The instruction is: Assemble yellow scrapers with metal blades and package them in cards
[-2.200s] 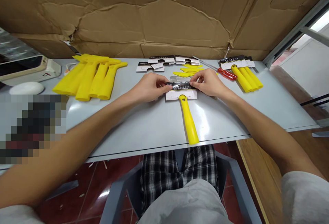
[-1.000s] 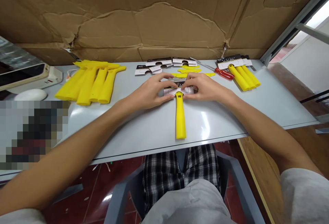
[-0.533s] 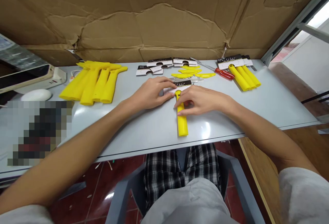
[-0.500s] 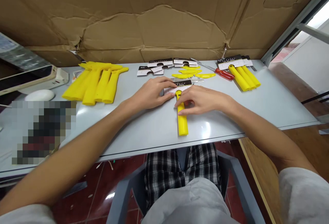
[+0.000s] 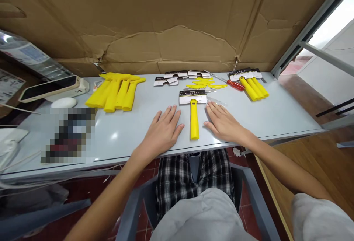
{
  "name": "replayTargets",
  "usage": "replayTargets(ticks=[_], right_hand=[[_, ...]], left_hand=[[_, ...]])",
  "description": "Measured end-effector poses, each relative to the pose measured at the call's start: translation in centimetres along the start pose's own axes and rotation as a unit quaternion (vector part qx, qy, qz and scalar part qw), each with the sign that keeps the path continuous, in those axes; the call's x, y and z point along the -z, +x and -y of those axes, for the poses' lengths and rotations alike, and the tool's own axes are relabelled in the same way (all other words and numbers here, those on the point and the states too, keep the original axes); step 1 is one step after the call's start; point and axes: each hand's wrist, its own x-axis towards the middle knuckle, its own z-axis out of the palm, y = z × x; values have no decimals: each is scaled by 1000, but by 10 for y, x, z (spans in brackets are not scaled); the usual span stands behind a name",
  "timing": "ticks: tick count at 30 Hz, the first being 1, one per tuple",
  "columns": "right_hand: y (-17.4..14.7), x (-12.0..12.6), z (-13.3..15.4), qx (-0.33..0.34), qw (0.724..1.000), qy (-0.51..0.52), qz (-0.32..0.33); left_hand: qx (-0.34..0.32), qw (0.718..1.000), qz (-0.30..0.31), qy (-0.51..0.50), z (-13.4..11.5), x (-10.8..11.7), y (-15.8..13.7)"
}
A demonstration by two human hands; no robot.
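Observation:
A scraper [image 5: 194, 121] with a yellow handle lies on the table in front of me, its handle end toward me. A black-and-white card [image 5: 192, 97] covers its head. My left hand [image 5: 163, 128] rests flat to the left of the handle, fingers apart and holding nothing. On the other side, my right hand [image 5: 223, 122] also lies flat and open, its fingertips near the card's right corner. A clear strip [image 5: 217, 102] lies just beyond those fingertips. Farther back are several thin yellow strips [image 5: 203, 82] and a screwdriver [image 5: 235, 85] with a red handle.
Several yellow handles [image 5: 110, 95] are grouped at the left. Carded scrapers [image 5: 253, 87] lie side by side at the back right. Loose cards [image 5: 175, 74] sit near the cardboard wall [image 5: 166, 23]. A phone [image 5: 49, 88], a white mouse [image 5: 64, 102] and cables occupy the far left.
Both hands have let go of the scraper and its card and moved apart, now flat on either side. The view has shifted slightly.

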Motion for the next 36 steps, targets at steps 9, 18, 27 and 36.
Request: replayTargets(ticks=[9, 18, 27, 36], right_hand=[[16, 3, 18, -102, 993, -6, 64], [16, 2, 14, -113, 992, 16, 54], [49, 23, 74, -191, 977, -19, -88], [83, 27, 71, -170, 985, -25, -18]], left_hand=[[56, 996, 72, 16, -9, -3, 7], [65, 997, 47, 10, -13, -6, 6], [72, 997, -6, -1, -14, -7, 5], [70, 997, -20, 6, -15, -8, 5]])
